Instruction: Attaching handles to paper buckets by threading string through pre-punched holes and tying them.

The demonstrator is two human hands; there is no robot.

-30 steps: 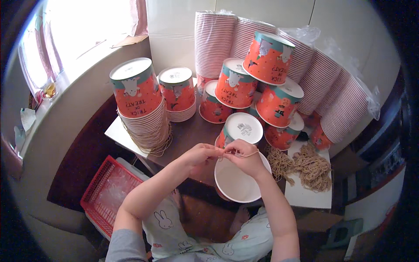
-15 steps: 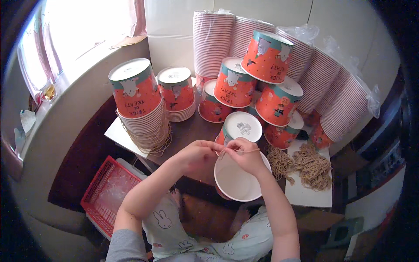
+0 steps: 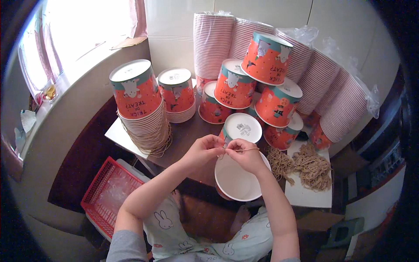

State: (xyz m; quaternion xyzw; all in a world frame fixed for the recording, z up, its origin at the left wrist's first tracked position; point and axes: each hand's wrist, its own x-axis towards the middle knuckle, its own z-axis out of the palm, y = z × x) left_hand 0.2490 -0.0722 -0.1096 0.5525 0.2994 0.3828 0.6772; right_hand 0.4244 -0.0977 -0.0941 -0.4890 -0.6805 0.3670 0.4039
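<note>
Both my hands meet above the rim of a paper bucket (image 3: pixel 238 181), white inside, which stands tilted with its mouth toward me. My left hand (image 3: pixel 203 150) pinches a thin tan cord at the bucket's far left edge. Close beside it, my right hand (image 3: pixel 246 157) grips the same cord (image 3: pixel 252 149), and one end sticks out to the right past its fingers. The exact loop or knot between the fingertips is too small to make out. Just behind the hands an upside-down orange and green bucket (image 3: pixel 243 128) shows its white base.
Upside-down orange buckets are piled behind, one (image 3: pixel 267 59) on top. A nested stack with cords (image 3: pixel 142 126) stands left, a shorter stack (image 3: pixel 176 94) beside it. Tall wrapped stacks (image 3: pixel 214 48) line the wall. Tan cord bundles (image 3: pixel 313 166) lie right. A red basket (image 3: pixel 98 185) sits lower left.
My left hand has turned and its fingers have shifted slightly at the cord. My right hand stays near the same spot, still pinching it. The bucket has hardly moved.
</note>
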